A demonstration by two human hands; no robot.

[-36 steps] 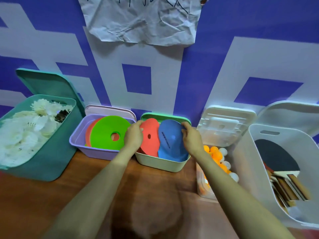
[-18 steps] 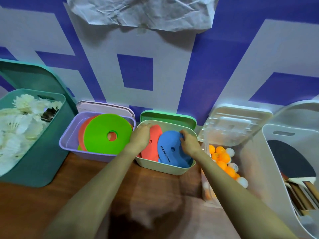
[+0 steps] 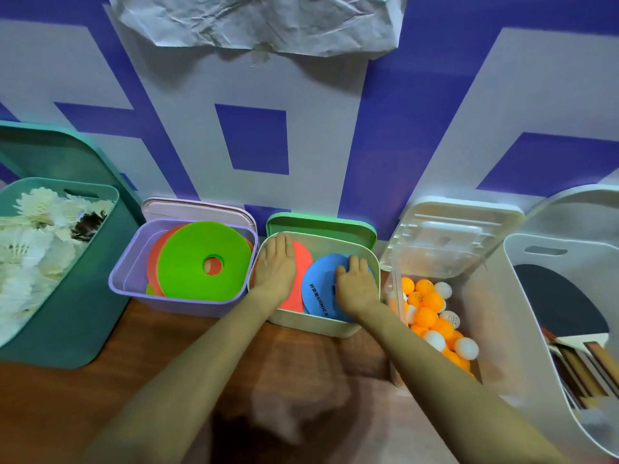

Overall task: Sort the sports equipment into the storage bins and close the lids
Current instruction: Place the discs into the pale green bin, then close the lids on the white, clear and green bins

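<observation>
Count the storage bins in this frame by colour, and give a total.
teal bin: 1
purple bin: 1
light green bin: 1
clear bin: 1
white bin: 1
Total: 5

Both your bare arms reach forward and converge, the left forearm (image 3: 187, 363) running up from the lower left, the right forearm (image 3: 435, 373) from the lower right. Your left hand (image 3: 276, 266) lies palm down and flat, fingers straight and together, pointing away from you. Your right hand (image 3: 355, 286) sits near it, also palm down, fingers slightly spread and lightly bent, thumb toward the left
</observation>
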